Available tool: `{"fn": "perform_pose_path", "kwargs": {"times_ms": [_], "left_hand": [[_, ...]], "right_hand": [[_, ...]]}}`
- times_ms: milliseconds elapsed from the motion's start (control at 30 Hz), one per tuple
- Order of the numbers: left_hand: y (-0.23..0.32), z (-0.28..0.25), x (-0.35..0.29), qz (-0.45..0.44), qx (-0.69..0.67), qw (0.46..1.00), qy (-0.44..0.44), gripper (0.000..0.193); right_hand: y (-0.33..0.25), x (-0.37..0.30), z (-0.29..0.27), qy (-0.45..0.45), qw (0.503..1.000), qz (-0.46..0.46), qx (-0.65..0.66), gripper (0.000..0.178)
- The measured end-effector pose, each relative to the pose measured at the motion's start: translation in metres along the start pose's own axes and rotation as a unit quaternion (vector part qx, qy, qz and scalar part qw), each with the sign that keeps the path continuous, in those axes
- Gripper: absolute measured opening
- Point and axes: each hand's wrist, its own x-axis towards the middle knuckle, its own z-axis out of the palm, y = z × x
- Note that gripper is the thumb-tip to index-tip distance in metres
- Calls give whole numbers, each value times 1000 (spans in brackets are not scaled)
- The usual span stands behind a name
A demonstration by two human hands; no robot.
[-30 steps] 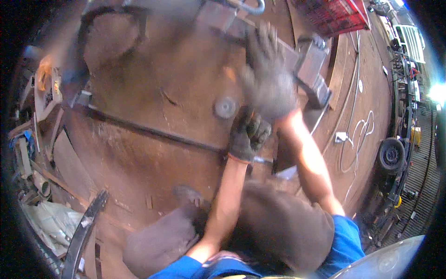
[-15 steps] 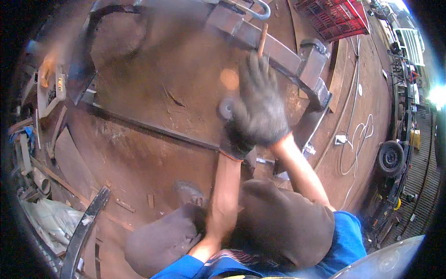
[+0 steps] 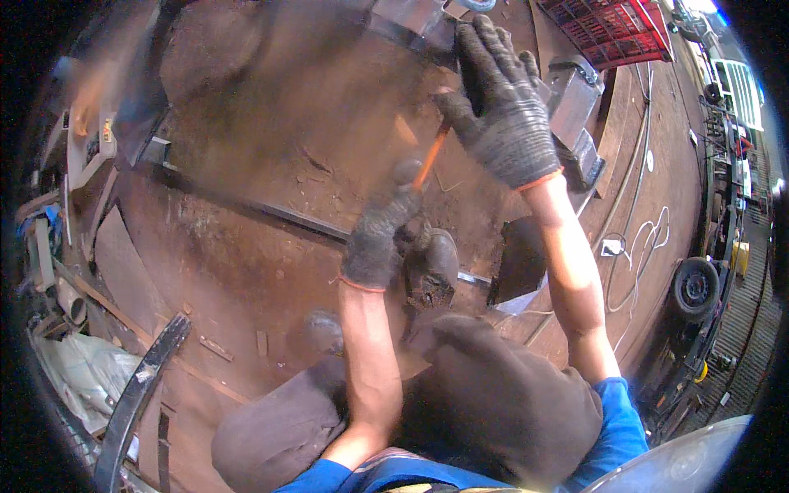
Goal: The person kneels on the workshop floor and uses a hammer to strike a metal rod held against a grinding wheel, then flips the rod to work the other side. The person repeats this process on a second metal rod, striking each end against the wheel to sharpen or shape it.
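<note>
Head view, left hand (image 3: pixel 376 238): gloved, fingers wrapped round the lower end of an orange stick (image 3: pixel 433 154)
Stick: slanting up from that fist toward the right thumb, can't really tell if touching it
Right hand (image 3: pixel 503 115): gloved too, fingers out pretty straight, thumb spread wide, in front of the steel beam (image 3: pixel 571 103), can't tell if resting on it
Shoe (image 3: pixel 433 267): dark, just right of the left fist
Crate (image 3: pixel 612 34): red, up top, beyond the beam
Wheel (image 3: pixel 695 289): black, way off right

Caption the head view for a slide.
Gloved left hand grips slim orange rod; open gloved right hand near metal frame.
</note>
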Motion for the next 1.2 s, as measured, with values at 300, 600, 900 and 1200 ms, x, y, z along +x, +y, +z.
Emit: {"fn": "perform_pose_path", "kwargs": {"times_ms": [300, 600, 900, 1200], "left_hand": [[22, -2, -9, 147, 213, 961, 103, 22], [46, 20, -19, 292, 428, 847, 118, 26], [45, 16, -20, 359, 478, 789, 139, 25], [44, 17, -16, 397, 487, 763, 149, 24]], "right_hand": [[45, -13, -30, -89, 981, -138, 103, 81], [34, -19, -21, -51, 994, -92, 39, 82], [-26, -48, -18, -87, 972, -184, 115, 72], [-9, -40, -17, -47, 988, -55, 136, 78]]}}
